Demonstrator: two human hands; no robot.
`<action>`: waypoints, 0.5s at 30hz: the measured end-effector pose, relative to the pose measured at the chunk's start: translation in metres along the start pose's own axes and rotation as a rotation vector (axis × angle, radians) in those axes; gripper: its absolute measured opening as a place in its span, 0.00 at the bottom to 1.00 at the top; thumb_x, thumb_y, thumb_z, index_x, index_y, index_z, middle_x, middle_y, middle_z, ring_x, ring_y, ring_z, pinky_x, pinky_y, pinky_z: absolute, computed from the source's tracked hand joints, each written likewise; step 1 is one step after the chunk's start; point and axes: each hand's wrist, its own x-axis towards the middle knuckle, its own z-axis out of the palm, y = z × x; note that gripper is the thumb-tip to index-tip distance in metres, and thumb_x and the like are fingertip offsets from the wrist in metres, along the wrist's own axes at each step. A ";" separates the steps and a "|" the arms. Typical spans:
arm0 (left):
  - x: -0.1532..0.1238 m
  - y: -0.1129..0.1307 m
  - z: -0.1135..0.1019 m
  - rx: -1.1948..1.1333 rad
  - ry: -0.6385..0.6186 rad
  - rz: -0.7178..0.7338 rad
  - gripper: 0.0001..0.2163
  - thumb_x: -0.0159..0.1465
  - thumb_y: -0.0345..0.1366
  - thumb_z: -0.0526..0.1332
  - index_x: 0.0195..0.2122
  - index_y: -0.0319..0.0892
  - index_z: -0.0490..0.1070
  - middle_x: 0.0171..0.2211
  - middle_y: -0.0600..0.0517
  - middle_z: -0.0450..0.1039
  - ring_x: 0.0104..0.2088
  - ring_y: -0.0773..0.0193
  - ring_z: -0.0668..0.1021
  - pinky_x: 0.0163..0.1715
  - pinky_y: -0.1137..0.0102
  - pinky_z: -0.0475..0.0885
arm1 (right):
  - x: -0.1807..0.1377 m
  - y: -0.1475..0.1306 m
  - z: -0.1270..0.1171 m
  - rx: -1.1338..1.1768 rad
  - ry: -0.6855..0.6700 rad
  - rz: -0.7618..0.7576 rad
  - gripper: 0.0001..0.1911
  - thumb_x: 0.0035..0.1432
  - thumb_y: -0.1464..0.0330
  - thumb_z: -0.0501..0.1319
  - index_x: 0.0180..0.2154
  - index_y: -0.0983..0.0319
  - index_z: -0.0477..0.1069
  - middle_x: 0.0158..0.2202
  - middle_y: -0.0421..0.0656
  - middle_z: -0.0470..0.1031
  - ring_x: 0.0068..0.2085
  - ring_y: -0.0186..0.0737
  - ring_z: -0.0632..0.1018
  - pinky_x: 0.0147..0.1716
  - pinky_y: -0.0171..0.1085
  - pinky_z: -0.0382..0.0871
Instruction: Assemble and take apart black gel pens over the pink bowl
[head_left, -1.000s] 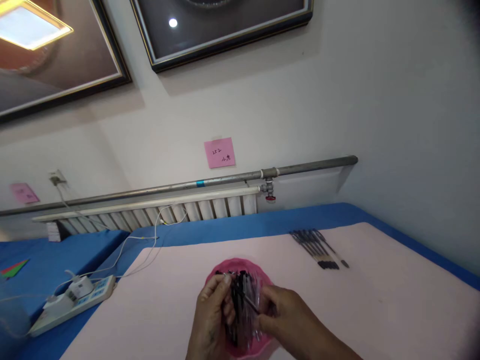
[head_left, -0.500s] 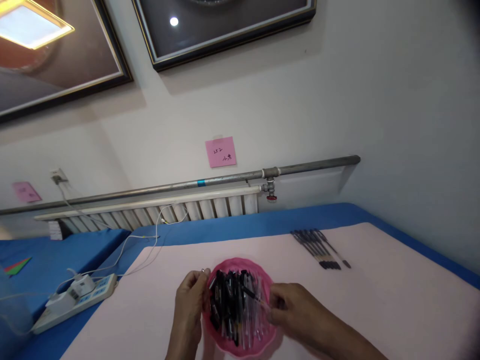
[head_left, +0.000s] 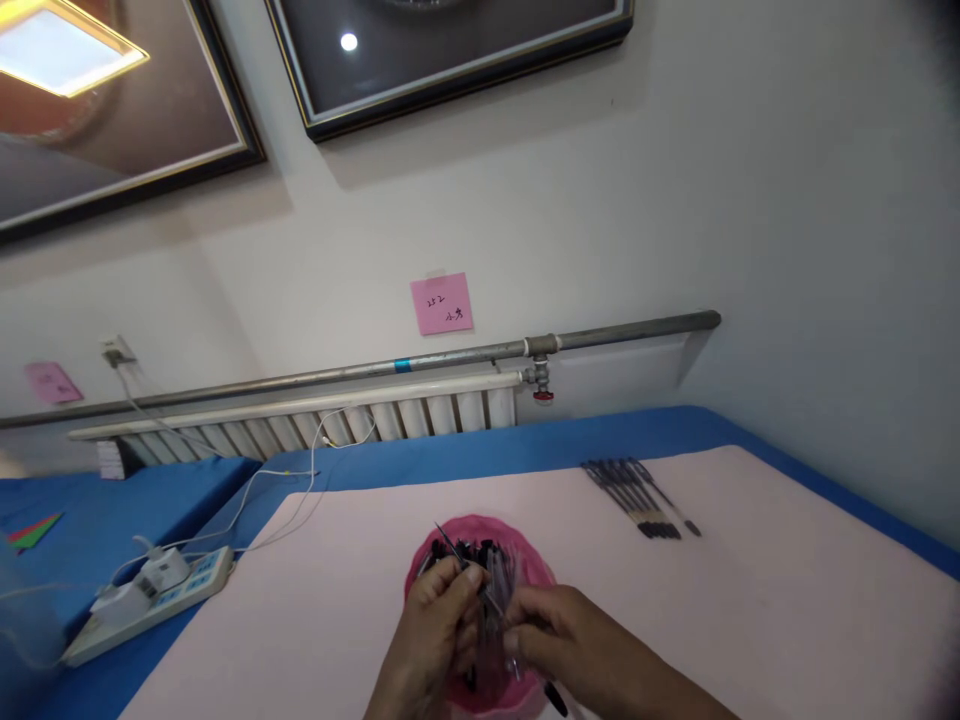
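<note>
A pink bowl (head_left: 427, 566) full of black and clear pen parts (head_left: 491, 560) sits on the pale pink tabletop near me. Over the bowl my left hand (head_left: 439, 620) pinches a thin dark refill (head_left: 448, 546) that sticks up to the left. My right hand (head_left: 559, 640) is closed on a clear pen barrel (head_left: 501, 612), meeting the left hand above the bowl. A dark pen tip (head_left: 555, 698) pokes out under my right hand.
A row of several assembled black pens (head_left: 637, 495) lies at the back right of the pink surface (head_left: 750, 600). A white power strip (head_left: 150, 595) with cables rests on the blue cloth at left. A radiator (head_left: 337, 425) and pipe run along the wall.
My hands were apart at the bowl's sides half a second ago. They have come together over the bowl, the left with a refill and the right with a barrel.
</note>
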 end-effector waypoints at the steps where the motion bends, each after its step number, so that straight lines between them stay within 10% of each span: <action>1: -0.001 0.001 0.000 -0.011 0.013 0.015 0.22 0.42 0.51 0.70 0.24 0.42 0.61 0.11 0.66 0.49 0.10 0.80 0.48 0.10 0.79 0.40 | 0.000 -0.002 -0.001 -0.014 -0.010 -0.005 0.03 0.46 0.73 0.54 0.24 0.63 0.65 0.20 0.35 0.61 0.25 0.32 0.63 0.24 0.31 0.53; 15: -0.002 0.031 -0.037 -0.085 0.286 0.281 0.19 0.45 0.46 0.70 0.28 0.38 0.65 0.14 0.65 0.50 0.13 0.80 0.52 0.11 0.82 0.45 | 0.002 0.013 -0.004 -0.246 0.030 -0.067 0.03 0.45 0.74 0.54 0.22 0.62 0.62 0.22 0.35 0.62 0.25 0.30 0.62 0.22 0.29 0.51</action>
